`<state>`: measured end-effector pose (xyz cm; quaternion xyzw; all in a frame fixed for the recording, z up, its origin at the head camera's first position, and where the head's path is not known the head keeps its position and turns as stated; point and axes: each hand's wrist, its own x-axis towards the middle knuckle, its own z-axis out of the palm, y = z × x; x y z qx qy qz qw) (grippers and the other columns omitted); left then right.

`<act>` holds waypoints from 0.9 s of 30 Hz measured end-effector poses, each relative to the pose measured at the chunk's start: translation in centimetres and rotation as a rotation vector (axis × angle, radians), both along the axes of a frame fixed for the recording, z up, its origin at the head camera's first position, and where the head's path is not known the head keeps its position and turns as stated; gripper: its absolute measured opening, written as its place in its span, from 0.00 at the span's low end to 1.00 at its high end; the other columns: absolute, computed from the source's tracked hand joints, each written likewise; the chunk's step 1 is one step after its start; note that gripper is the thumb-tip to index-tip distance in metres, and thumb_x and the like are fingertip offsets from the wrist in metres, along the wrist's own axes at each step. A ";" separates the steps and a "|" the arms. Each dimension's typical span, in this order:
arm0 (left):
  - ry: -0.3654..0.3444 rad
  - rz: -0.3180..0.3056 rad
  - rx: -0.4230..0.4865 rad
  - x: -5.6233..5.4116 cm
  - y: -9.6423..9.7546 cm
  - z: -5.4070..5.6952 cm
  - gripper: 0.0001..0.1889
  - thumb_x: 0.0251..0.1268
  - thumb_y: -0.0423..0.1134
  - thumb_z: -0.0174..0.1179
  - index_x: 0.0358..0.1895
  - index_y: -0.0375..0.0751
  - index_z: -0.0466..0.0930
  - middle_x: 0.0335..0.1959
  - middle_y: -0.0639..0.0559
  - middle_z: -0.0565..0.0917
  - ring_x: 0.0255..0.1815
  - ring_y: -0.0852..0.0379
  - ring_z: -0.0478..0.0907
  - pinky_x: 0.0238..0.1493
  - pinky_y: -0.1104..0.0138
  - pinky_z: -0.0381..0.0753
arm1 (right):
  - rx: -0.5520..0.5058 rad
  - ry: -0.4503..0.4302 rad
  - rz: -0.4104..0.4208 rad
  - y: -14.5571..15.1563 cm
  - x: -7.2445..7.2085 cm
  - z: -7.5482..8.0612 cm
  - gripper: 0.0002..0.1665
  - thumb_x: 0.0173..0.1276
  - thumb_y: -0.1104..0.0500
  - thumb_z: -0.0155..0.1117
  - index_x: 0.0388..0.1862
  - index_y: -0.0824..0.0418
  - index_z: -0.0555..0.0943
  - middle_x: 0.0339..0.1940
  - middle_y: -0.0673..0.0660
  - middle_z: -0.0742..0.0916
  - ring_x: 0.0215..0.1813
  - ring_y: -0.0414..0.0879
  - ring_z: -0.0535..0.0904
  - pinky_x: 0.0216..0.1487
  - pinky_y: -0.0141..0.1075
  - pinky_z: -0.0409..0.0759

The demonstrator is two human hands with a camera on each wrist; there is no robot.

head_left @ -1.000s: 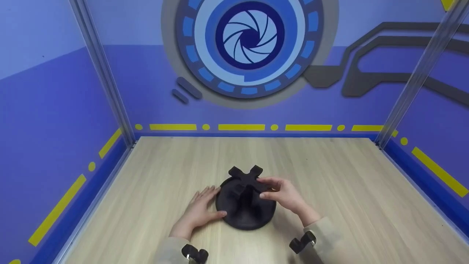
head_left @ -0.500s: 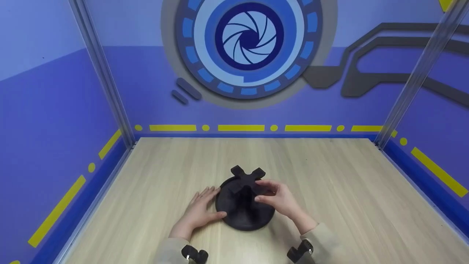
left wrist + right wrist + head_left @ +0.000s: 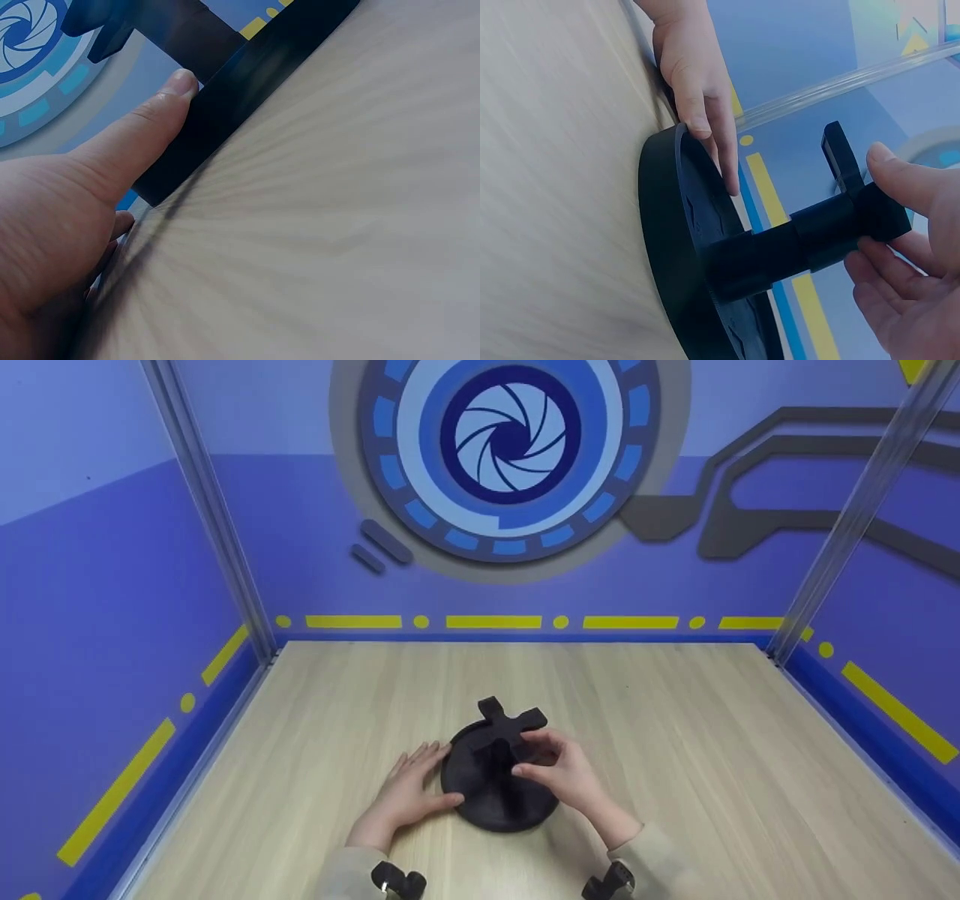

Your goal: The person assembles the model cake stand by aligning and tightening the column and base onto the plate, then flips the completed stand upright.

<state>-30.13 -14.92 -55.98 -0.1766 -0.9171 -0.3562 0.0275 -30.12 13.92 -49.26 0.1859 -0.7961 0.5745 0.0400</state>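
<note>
A black round base (image 3: 506, 814) with a raised rim lies flat on the table. From its middle rises a thick black post (image 3: 787, 247), topped by a black cross-shaped handle (image 3: 508, 725). My right hand (image 3: 566, 772) pinches one arm of that handle between thumb and fingers; the right wrist view shows the thumb on top and fingers below. On the left side of the base, my left hand (image 3: 409, 795) rests with straight fingers against the rim. Its thumb (image 3: 161, 112) presses the rim's edge in the left wrist view.
The pale wooden table (image 3: 360, 682) is bounded by a blue printed back wall (image 3: 285, 532) and two side walls. Metal posts stand in the back corners. A black wrist camera (image 3: 397, 880) sits on each sleeve.
The cross-shaped handle has turned clockwise as seen from above. My right hand has shifted slightly left and toward me with it. My left hand and the base have hardly moved.
</note>
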 end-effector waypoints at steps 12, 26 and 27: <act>-0.014 0.006 -0.011 0.1 0.0 0.1 0.50 0.57 0.63 0.72 0.78 0.41 0.65 0.80 0.33 0.62 0.83 0.33 0.55 0.86 0.38 0.44 | -0.041 -0.025 -0.057 1.0 -0.4 1.6 0.28 0.59 0.65 0.79 0.58 0.71 0.81 0.51 0.67 0.88 0.56 0.56 0.85 0.66 0.50 0.85; -0.003 -0.001 -0.011 0.0 -0.1 0.0 0.50 0.57 0.63 0.71 0.78 0.41 0.64 0.80 0.32 0.62 0.83 0.32 0.55 0.85 0.37 0.44 | -0.038 -0.042 -0.027 3.5 -5.2 1.8 0.27 0.69 0.63 0.71 0.66 0.67 0.79 0.64 0.66 0.85 0.69 0.59 0.80 0.73 0.49 0.79; -0.002 -0.001 -0.011 0.0 -0.1 0.0 0.50 0.57 0.63 0.71 0.78 0.41 0.64 0.80 0.32 0.62 0.83 0.32 0.55 0.85 0.37 0.44 | -0.034 -0.050 0.009 3.8 -5.6 1.5 0.28 0.70 0.62 0.70 0.67 0.68 0.77 0.65 0.67 0.84 0.70 0.60 0.79 0.72 0.44 0.80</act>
